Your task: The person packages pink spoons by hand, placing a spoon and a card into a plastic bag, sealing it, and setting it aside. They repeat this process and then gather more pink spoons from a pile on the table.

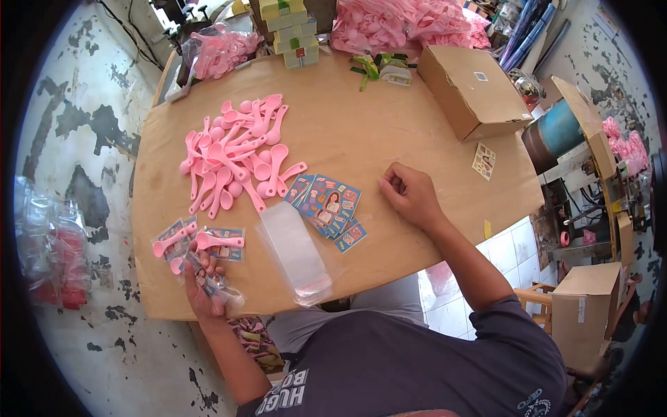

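Observation:
My left hand [200,286], at the table's lower left, is closed around a clear plastic packet [221,290] with what looks like a printed card inside. Just beyond its fingers lie pink spoons [221,241] on clear packets with printed cards. My right hand [411,196] rests on the brown table covering with its fingers curled and nothing visible in them. Between my hands are a stack of clear plastic sleeves [295,254] and a fanned pile of blue printed cards [332,203]. A heap of loose pink spoons [229,153] lies farther back.
A closed cardboard box [476,90] stands at the back right, near a single yellowish card [484,162]. Bundled yellow-green stacks [295,35], green scraps [375,68] and bags of pink spoons [410,24] line the far edge. A peeling wall [90,181] borders the left side.

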`<state>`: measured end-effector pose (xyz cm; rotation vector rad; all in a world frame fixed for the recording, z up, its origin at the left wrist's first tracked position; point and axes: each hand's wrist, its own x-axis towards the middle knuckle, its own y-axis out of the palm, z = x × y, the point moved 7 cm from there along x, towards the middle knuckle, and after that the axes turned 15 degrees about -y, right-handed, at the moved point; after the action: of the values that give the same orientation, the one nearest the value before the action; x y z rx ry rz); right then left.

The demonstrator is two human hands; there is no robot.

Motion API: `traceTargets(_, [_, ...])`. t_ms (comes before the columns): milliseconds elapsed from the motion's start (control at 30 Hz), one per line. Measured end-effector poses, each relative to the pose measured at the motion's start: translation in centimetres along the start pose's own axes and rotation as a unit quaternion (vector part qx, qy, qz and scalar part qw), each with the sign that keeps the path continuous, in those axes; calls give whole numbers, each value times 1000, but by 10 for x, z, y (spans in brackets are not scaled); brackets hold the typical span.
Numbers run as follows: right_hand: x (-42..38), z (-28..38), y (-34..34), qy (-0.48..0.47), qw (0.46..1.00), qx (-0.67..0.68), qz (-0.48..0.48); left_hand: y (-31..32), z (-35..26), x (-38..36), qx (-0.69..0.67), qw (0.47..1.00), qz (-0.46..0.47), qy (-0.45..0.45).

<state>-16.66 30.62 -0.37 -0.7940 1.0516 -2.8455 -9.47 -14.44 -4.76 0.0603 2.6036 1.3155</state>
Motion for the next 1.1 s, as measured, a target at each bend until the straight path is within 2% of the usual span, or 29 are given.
traceTargets(400, [-3,7,4,-32,998,-48,5,0,-7,-6,26,999,11,36])
traceTargets(467, [-4,8,2,-37,998,-56,-1,-4,-6,-8,21,999,-16,36])
traceTargets(600, [-6,12,1,-64,996,-61,-12,2,-4,-7,16,999,19,34])
traceTargets(767, [-8,15,0,-79,995,-62,-11,-1,-6,-9,54,997,4,51])
traceTargets(1100, [-8,9,2,-65,996,-53,1,3,-6,-10,43,997,10,56])
